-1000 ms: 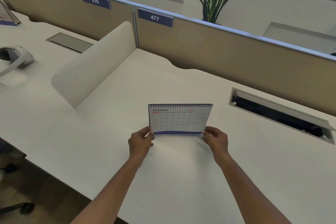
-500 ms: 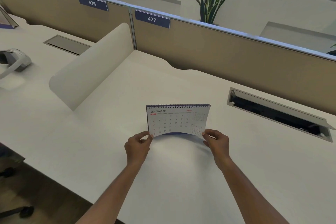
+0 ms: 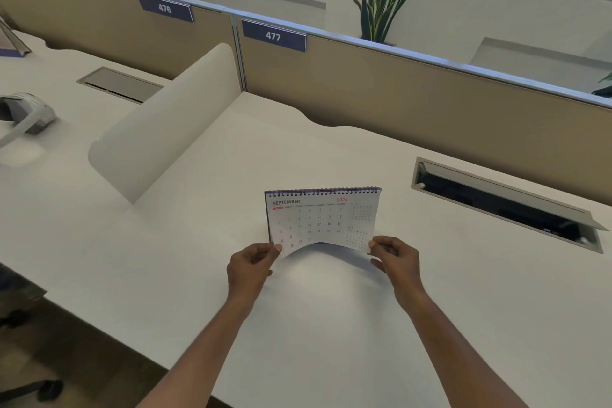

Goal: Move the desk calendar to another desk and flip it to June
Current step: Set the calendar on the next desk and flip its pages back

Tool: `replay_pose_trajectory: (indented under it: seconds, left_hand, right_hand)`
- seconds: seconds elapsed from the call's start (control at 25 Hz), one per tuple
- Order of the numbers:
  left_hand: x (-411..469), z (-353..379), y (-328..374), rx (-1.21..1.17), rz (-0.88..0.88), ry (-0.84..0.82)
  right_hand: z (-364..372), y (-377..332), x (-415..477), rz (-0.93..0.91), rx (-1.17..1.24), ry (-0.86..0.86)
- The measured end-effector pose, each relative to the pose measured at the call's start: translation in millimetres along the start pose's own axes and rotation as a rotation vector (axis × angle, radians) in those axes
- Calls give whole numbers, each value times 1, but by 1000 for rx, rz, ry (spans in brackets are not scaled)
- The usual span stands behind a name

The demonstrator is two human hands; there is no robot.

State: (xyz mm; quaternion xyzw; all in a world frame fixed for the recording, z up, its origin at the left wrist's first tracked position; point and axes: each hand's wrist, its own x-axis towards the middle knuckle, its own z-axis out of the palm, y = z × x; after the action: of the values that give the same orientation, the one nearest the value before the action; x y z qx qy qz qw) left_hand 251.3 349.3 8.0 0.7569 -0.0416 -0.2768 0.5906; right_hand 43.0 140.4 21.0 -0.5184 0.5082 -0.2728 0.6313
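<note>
A spiral-bound desk calendar stands on the white desk under sign 477, its front page reading SEPTEMBER. My left hand pinches the page's lower left corner. My right hand pinches the lower right corner. The bottom edge of that page is lifted off the stand and bows upward in the middle, with a strip of the blue base showing beneath it.
A curved white divider separates this desk from the neighbouring one, which holds a grey headset. An open cable tray lies at the right. Beige partitions run along the back, with plants behind them.
Both hands have lifted the September page's bottom edge away from the stand, so it now curls upward. The calendar stays in the same spot.
</note>
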Motion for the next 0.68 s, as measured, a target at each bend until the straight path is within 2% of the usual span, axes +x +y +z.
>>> replay_pose_trajectory:
  seconds: [0.4, 0.68]
  left_hand:
    - [-8, -19, 13, -272, -65, -275]
    - [-9, -32, 58, -350, 42, -251]
  right_hand:
    - [-12, -25, -15, -50, 149, -59]
    - [-18, -65, -16, -152, 181, -119]
